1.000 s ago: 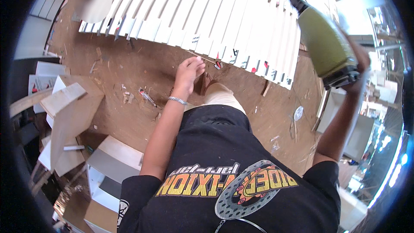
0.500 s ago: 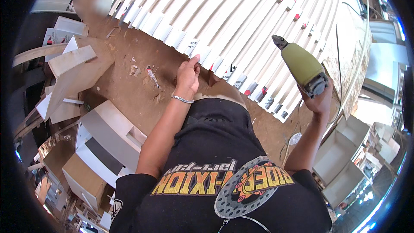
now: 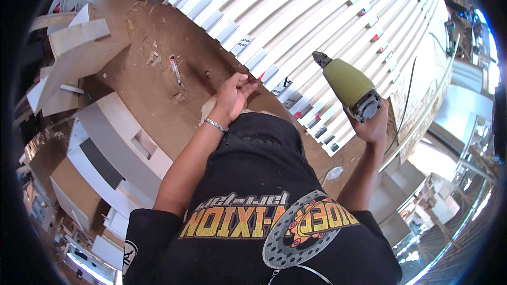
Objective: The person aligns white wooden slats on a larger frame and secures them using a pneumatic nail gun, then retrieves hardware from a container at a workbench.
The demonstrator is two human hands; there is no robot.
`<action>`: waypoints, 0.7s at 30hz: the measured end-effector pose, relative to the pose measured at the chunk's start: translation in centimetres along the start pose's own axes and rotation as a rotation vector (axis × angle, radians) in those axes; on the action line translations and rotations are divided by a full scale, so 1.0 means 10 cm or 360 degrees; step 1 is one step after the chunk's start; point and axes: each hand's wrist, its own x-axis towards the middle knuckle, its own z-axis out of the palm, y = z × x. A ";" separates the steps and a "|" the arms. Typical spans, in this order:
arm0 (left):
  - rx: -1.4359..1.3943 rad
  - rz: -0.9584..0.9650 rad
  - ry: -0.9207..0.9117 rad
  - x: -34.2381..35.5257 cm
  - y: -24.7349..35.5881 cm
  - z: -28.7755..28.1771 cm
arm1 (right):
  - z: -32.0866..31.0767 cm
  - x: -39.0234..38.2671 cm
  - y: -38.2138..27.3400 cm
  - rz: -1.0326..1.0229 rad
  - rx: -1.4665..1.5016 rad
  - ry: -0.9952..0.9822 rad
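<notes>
Far L: pale boards propped at odd angles, then, lower down, a tipped white-and-grey cabinet w/ a dark panel set in its side. Moving R: brown dirt floor, strewn w/ chips plus a small white-and-red scrap. Approx. mid-frame: left hand, at the end of a bare forearm w/ a silver bracelet round the wrist. Fingers there loosely bent, half uncurled, gripping nothing visible; near the lower ends of the white strips, contact or not hard to tell. Laid side by side across top ctr. and on to the R, those strips, w/ narrow gaps between and red or black print on some ends (curved-looking, thx to the fisheye). Below the hand: black tee w/ yellow and grey print. On the floor just past the strips' near corner: a clear roundish piece. R of ctr.: olive-green tool, in front of the strips in this view, dark nose aimed up and L; touching them or not, can't tell. At its rear end, right hand, wrapped round it, mostly hidden behind the body. Further R: thin black cord, then, lower, a pale open-fronted box.
</notes>
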 end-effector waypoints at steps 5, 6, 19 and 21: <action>-0.0094 0.0025 -0.0020 0.05 -0.07 -0.01 | 0.08 0.15 -0.16 -0.0090 -0.0116 -0.0084; -0.0089 0.0025 -0.0062 0.11 -0.12 -0.10 | 0.09 0.17 -0.20 -0.0093 -0.0135 -0.0113; 0.0273 0.0636 0.0350 0.16 0.50 0.16 | 0.14 0.32 -0.29 -0.0089 -0.0125 -0.0302; 0.0306 0.0648 0.0414 0.15 0.49 0.19 | 0.14 0.34 -0.35 -0.0108 -0.0138 -0.0316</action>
